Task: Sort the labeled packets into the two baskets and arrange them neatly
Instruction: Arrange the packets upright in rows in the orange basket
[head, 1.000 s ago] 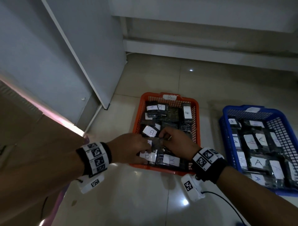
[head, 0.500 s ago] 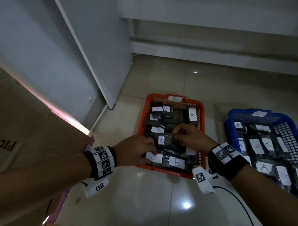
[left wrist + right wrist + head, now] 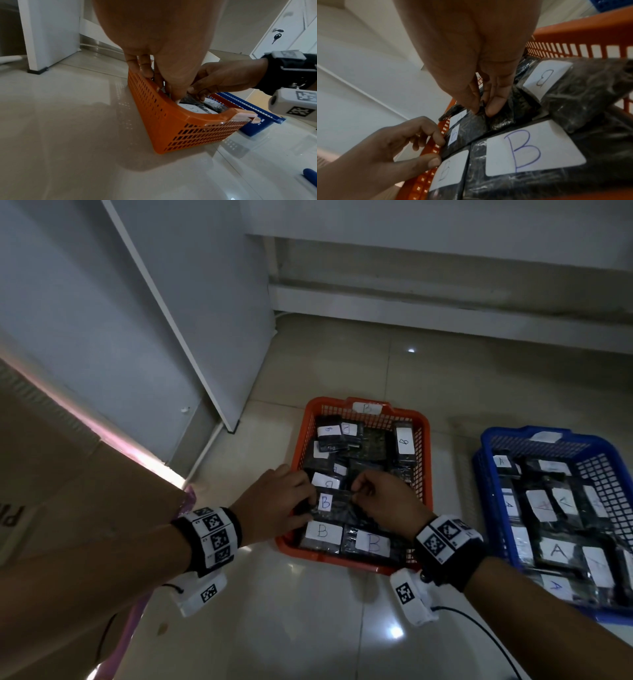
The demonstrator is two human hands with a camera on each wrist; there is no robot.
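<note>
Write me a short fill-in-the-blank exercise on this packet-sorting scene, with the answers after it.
1. Both hands work inside the ____ basket.
2. The packet held between the left hand and the right hand carries the letter ____.
3. The packets in the blue basket carry the letter ____.
4. The right hand's thumb and finger ____ the packet's edge.

Answers: orange; B; A; pinch
</note>
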